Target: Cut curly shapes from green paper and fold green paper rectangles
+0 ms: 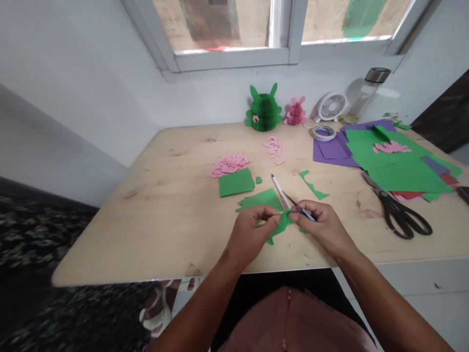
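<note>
My left hand (252, 232) pinches a small jagged piece of green paper (280, 226) close to the table's front edge. Beside it, my right hand (322, 225) is closed around a slim pen-like tool (306, 213), dark at its far end and light blue near the palm. The fingertips of both hands meet at the paper, so the exact contact is hidden. Just beyond them lie a white pen (279, 188) with a black tip and a rough-edged green sheet (266, 199). A neater green paper rectangle (236, 183) rests farther left.
Pink paper cutouts (230, 164) are heaped beyond the rectangle. Black-handled scissors (397, 208) lie right, near stacked green sheets (403, 171) and a tape roll (324, 132). Along the wall stand a green paper figure (264, 112), a pink one (295, 112), a fan (331, 106) and a bottle (362, 100).
</note>
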`<state>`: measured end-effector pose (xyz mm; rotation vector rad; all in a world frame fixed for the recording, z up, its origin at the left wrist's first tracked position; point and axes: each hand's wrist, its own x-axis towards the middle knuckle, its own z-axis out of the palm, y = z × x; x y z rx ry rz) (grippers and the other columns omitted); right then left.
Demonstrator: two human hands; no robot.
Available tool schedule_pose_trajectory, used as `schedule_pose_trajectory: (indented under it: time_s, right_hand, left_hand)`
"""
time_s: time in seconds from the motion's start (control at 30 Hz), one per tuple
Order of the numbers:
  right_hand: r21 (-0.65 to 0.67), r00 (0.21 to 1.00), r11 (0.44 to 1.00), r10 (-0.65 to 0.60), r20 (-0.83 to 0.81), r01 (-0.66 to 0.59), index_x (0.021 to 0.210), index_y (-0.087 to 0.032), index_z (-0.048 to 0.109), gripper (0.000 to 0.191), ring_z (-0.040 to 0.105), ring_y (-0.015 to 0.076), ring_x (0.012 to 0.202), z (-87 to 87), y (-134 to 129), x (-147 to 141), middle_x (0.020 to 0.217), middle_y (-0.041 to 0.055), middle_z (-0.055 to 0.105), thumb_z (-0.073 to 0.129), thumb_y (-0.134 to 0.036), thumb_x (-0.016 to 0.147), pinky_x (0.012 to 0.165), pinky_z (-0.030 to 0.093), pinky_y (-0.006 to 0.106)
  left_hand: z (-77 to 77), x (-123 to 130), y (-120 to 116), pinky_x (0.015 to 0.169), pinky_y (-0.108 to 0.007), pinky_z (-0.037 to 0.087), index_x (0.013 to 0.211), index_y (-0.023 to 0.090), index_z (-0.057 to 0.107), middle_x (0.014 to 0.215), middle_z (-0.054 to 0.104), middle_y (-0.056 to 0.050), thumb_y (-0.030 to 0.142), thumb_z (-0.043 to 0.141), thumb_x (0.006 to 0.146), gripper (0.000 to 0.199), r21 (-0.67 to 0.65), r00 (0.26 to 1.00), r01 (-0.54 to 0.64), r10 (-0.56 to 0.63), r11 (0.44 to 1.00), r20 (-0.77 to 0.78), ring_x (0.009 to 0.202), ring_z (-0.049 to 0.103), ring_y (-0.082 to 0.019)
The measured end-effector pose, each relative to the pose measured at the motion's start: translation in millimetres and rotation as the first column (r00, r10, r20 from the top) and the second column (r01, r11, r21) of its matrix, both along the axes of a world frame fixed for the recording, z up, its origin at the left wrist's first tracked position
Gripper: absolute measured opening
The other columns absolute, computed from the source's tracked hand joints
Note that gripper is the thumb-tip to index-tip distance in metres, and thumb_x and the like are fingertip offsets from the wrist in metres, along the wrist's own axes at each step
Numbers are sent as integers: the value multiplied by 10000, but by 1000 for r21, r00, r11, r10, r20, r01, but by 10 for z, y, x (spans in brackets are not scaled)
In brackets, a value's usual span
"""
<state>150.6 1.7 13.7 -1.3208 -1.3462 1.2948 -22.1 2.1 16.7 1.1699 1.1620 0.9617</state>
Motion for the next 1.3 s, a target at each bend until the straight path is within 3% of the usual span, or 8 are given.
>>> schedule_pose_trajectory:
  time_s: [0.2, 0.4, 0.6, 0.8, 0.87, 0.97, 1.1, 1.3]
  right_hand:
    - [12, 990, 990, -141, -3, 141, 746, -186, 692, 228, 491, 148, 627, -137, -81, -30, 661, 5, 580, 702, -412, 720, 535, 370, 252]
    - [14, 992, 992, -122, 15, 122, 664, -189, 638, 197, 406, 116, 550, -166, -99, -89, 569, -27, 475, 706, -369, 707, 493, 338, 238]
    - [37, 997, 996, -77, 32, 76, 650, -187, 617, 211, 403, 115, 534, -120, -99, -91, 561, -28, 473, 681, -374, 723, 485, 332, 239]
    - [72, 993, 990, -116, -28, 118, 919, -177, 680, 334, 303, 106, 494, -184, -219, 11, 541, -57, 346, 548, -479, 863, 457, 269, 237]
    - [79, 993, 990, -114, -13, 115, 900, -171, 685, 378, 297, 107, 477, -216, -269, 36, 525, -56, 335, 506, -503, 888, 437, 245, 238]
    - [92, 990, 988, -127, 59, 121, 838, -172, 699, 387, 426, 128, 503, -251, -320, 39, 556, -22, 487, 524, -516, 873, 467, 333, 245]
    - [129, 985, 982, -148, 93, 135, 864, -190, 732, 350, 630, 223, 749, -301, -346, 25, 780, 43, 701, 551, -490, 864, 677, 485, 303]
    - [102, 978, 977, -195, 74, 187, 915, -207, 762, 324, 672, 268, 840, -361, -415, 37, 932, 83, 752, 599, -476, 835, 711, 528, 337]
  left_hand:
    - [-168, 108, -42, 592, -207, 436, 691, 153, 681, 669, 631, 5, 283, 761, 652, 157, -219, 938, -109, 173, 970, 301, 621, 528, -95]
    - [-160, 175, -92, 658, -228, 466, 678, 165, 692, 676, 647, 4, 284, 762, 652, 141, -211, 937, -107, 170, 972, 306, 661, 556, -109]
    - [-104, 186, -61, 584, -240, 470, 663, 178, 696, 644, 643, 9, 298, 792, 596, 168, -161, 951, -137, 175, 977, 257, 614, 550, -119]
    - [-143, 205, -44, 522, -206, 430, 662, 153, 651, 613, 614, 18, 316, 808, 584, 239, -317, 896, -98, 222, 943, 384, 545, 517, -87]
    - [-161, 216, -46, 550, -216, 441, 668, 149, 639, 616, 616, 16, 314, 820, 574, 262, -363, 868, -75, 239, 929, 434, 551, 534, -91]
    - [-172, 232, -59, 592, -229, 452, 684, 144, 640, 626, 622, 10, 310, 835, 565, 283, -397, 838, -47, 252, 917, 483, 582, 569, -105]
    - [-146, 237, -89, 622, -245, 460, 700, 147, 641, 628, 633, 7, 300, 842, 569, 285, -436, 799, 28, 242, 900, 551, 585, 585, -115]
    - [-134, 254, -125, 637, -255, 468, 705, 158, 650, 668, 672, -11, 299, 845, 568, 277, -433, 736, 85, 237, 897, 634, 613, 607, -132]
